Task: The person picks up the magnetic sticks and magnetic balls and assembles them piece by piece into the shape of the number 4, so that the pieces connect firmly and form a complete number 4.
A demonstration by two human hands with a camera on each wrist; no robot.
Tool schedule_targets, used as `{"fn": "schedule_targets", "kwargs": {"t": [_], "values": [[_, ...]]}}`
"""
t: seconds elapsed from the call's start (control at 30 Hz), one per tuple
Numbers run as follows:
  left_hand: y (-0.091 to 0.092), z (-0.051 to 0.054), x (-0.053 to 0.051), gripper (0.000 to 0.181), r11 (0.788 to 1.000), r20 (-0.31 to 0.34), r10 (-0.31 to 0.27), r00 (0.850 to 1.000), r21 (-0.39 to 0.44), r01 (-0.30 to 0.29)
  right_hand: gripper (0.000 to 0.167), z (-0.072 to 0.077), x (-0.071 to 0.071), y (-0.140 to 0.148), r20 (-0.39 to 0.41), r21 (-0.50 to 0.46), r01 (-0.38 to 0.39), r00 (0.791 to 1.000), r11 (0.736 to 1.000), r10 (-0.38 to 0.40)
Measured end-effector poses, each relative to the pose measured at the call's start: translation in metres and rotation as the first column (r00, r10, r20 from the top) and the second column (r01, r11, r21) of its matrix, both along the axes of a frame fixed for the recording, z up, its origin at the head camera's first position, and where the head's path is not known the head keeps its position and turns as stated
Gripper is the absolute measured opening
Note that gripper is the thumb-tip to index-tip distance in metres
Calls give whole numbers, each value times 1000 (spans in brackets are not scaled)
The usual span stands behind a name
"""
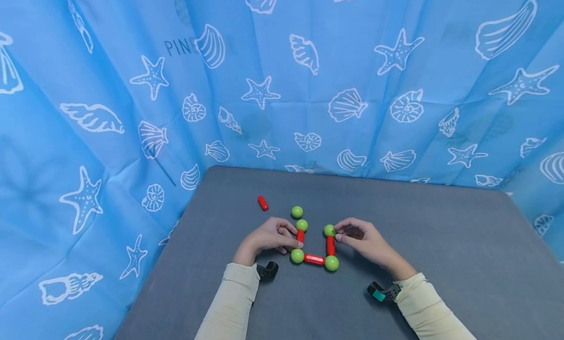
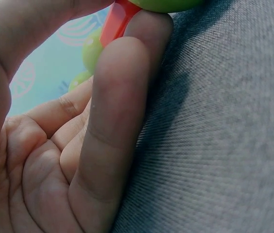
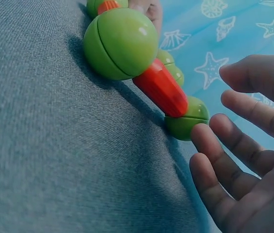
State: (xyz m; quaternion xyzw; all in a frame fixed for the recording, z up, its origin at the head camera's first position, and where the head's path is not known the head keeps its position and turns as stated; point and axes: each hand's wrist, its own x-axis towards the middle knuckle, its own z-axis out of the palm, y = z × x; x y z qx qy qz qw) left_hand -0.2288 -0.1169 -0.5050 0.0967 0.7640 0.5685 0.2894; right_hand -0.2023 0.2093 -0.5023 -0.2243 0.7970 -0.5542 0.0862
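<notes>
Green balls joined by red rods form a U shape on the grey table. My left hand [image 1: 270, 236] pinches the left red rod [image 1: 300, 236], between a green ball [image 1: 301, 225] and the near-left ball [image 1: 297, 256]. In the left wrist view, fingers partly cover that rod [image 2: 111, 24]. A bottom rod [image 1: 315, 259] runs to the near-right ball [image 1: 332, 263], where the right rod [image 1: 331, 246] leads up to another ball [image 1: 329, 230]. Beside this last ball is my right hand [image 1: 370, 243], its fingers spread and loosely bent in the right wrist view, holding nothing.
Another green ball [image 1: 297, 212] sits just beyond the left side's far ball; whether they touch is unclear. A loose red rod [image 1: 263, 203] lies farther left on the grey table [image 1: 440, 247]. A blue shell-patterned curtain [image 1: 282, 115] hangs behind and along the left.
</notes>
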Motion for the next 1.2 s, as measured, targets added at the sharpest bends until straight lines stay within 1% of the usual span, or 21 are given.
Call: {"fn": "schedule_targets", "kwargs": {"t": [0.2, 0.4, 0.57, 0.7, 0.83, 0.97, 1.1, 1.2], "values": [[0, 0, -1, 39, 1000, 0, -2, 1000, 0, 2, 25, 1, -2, 0, -20, 2, 1, 1000, 1000, -1], [1, -2, 0, 38, 1000, -9, 9, 1000, -6, -9, 24, 7, -6, -3, -61, 19, 31, 998, 999, -30], [1, -5, 1, 36, 1000, -6, 28, 1000, -4, -28, 27, 16, -16, -9, -93, 40, 60, 994, 997, -56], [1, -6, 1, 36, 999, -8, 40, 999, -1, -40, 28, 26, -26, -16, -85, 50, 69, 994, 996, -64], [1, -6, 0, 37, 999, -2, 48, 999, -14, -48, 28, 36, -40, -26, -61, 39, 51, 997, 998, -49], [1, -3, -1, 37, 999, 4, 42, 999, -15, -42, 26, 45, -55, -40, -47, 38, 20, 999, 999, -18], [1, -1, 0, 37, 999, 3, 32, 999, 4, -32, 24, 54, -67, -56, -25, 33, -24, 999, 999, 25], [2, 0, 0, 37, 1000, -6, 23, 1000, 5, -23, 23, 61, -74, -69, -11, 42, -66, 998, 997, 67]]}}
